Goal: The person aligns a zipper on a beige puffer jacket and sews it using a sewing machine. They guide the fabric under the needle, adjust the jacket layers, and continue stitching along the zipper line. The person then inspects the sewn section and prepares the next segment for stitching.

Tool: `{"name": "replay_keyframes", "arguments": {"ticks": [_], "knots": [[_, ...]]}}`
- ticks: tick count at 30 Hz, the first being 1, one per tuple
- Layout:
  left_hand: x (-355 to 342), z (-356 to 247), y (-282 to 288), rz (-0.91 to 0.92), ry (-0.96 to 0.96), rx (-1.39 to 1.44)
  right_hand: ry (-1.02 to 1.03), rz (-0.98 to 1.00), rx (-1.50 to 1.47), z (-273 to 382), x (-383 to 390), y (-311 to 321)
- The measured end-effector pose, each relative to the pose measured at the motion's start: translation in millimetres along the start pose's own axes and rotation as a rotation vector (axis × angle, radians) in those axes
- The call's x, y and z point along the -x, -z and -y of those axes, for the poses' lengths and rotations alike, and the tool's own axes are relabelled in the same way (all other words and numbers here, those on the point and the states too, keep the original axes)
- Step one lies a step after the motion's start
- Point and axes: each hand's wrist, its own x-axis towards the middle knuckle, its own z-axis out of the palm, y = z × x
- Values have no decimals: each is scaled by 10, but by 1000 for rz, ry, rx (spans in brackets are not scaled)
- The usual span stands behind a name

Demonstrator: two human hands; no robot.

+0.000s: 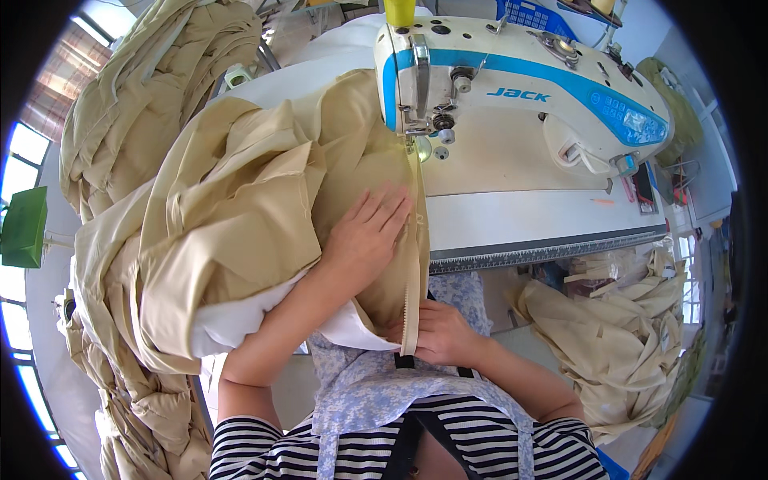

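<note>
Beige fabric (232, 184) with a white underside (232, 322) is heaped over the left of the sewing table, one edge running beneath the needle area of a white and blue sewing machine (520, 84). Along that edge lies a beige zipper (411, 300), its teeth showing near the lower end. My left hand (370, 232) rests flat on the cloth just left of the zipper, fingers stretched toward the presser foot (411, 148). Down at the table's front edge, my right hand (442, 332) is closed on the zipper's lower end; its fingertips are partly hidden behind the tape and cloth.
A dark ruler strip (544, 254) borders the table's front edge. More beige cloth (616, 336) is piled at the lower right, with large heaps (152, 104) at the left. A blue basket (536, 18) stands behind the machine, and a green box-shaped object (24, 227) is far left.
</note>
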Motion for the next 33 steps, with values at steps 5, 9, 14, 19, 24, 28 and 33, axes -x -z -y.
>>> {"name": "replay_keyframes", "arguments": {"ticks": [5,9,14,19,24,28,33], "knots": [[-140,59,-278,7,-164,52,-18,17,-161,46,-51,55],[-251,20,-319,-76,-156,-32,73,75,-62,-16,-117,187],[-226,88,-260,-70,18,211,87,10,199,-361,-153,297],[-377,97,-105,-134,-53,151,-66,-100,-158,-502,-98,240],[-445,119,-126,-21,-125,126,-95,-14,-296,-572,-122,336],[-417,172,-201,-17,-120,159,-92,-7,-302,-551,-178,369],[-414,186,-220,29,-95,186,-117,24,-294,-510,-206,381]]}}
